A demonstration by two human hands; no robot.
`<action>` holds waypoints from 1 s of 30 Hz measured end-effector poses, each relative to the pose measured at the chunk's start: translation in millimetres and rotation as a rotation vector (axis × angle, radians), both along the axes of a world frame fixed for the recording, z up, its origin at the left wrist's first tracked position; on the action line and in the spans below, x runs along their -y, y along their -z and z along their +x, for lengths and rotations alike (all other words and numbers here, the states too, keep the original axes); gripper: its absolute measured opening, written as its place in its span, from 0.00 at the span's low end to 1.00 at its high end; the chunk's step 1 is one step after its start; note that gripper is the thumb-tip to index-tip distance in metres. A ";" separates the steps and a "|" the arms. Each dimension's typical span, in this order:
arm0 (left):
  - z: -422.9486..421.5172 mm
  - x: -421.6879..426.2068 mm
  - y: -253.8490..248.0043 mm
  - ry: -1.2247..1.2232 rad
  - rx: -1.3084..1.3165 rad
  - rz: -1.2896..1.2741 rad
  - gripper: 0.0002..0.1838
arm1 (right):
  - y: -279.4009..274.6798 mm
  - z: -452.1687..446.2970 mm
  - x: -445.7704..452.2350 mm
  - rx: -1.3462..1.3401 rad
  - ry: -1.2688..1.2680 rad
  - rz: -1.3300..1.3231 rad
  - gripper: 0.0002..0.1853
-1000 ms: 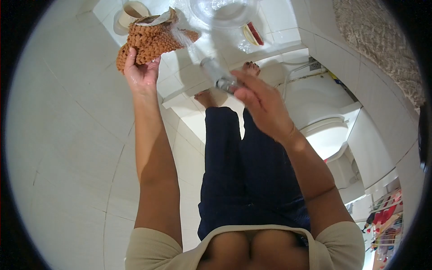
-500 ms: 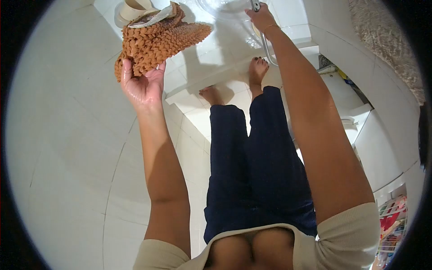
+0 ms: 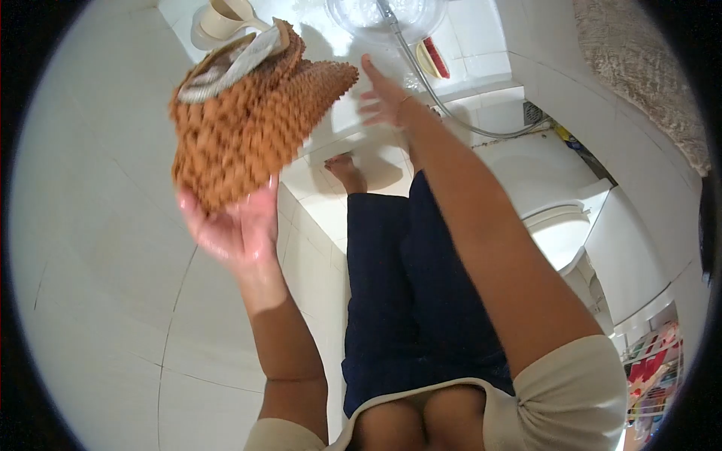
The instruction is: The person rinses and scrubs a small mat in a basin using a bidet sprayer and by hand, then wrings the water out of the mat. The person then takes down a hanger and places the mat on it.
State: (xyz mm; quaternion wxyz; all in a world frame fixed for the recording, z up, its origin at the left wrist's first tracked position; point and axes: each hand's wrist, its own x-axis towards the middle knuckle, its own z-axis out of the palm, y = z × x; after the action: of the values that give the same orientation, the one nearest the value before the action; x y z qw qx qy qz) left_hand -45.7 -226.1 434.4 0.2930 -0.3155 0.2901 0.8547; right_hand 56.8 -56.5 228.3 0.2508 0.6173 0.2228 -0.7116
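A brown, bumpy-textured cloth bag [image 3: 233, 139] with a pale lining at its open top hangs tilted at the upper left. My left hand [image 3: 233, 225], wet, grips its lower edge from below, with some fingers hidden behind the cloth. My right hand [image 3: 385, 98] is empty, fingers apart, close to the bag's pointed right end; a small gap seems to lie between them. Beyond it, a metal shower hose [image 3: 417, 68] runs up into a clear basin [image 3: 346, 19] with water.
A beige dipper [image 3: 222, 21] stands at the top left. A brush with red bristles [image 3: 432, 59] lies right of the hose. On the right are a white toilet [image 3: 556, 225], a shaggy mat [image 3: 639, 68] and a wire rack [image 3: 654, 376]. A tiled step edge [image 3: 323, 150] crosses before my feet.
My right hand has let go of the shower hose's handle and moved left and down towards the bag. My left hand has brought the bag lower and nearer to me.
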 end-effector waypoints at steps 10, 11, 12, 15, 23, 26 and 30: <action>33.8 141.0 -30.5 0.209 -0.106 -0.242 0.36 | -94.1 -82.3 28.1 -0.815 0.293 0.041 0.21; 29.9 136.8 -29.1 0.222 -0.125 -0.238 0.33 | -99.2 -83.3 29.2 -0.822 0.283 0.043 0.21; 24.4 130.6 -24.7 0.217 -0.125 -0.237 0.33 | -102.4 -84.9 26.7 -0.882 0.343 0.106 0.18; 9.6 127.1 -1.0 0.186 -0.074 -0.329 0.31 | -135.3 -83.2 27.3 -0.991 0.378 0.205 0.13; -14.1 91.0 -60.8 0.772 -0.724 -1.206 0.26 | -247.8 -80.3 89.5 -1.202 -0.108 0.957 0.14; -23.6 87.4 -79.6 0.899 -1.206 -1.169 0.23 | -248.6 -82.8 122.2 -1.210 -0.088 0.781 0.12; -20.2 79.8 -43.7 1.087 -1.045 -1.156 0.20 | -255.2 -89.7 123.9 -1.399 -0.274 1.039 0.13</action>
State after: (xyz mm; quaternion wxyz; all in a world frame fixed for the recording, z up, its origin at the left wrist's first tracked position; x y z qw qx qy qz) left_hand -65.9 -306.0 478.1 0.2823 0.1887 0.8697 0.3583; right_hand -32.8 -180.5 483.5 -0.1723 0.0439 0.6928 -0.6988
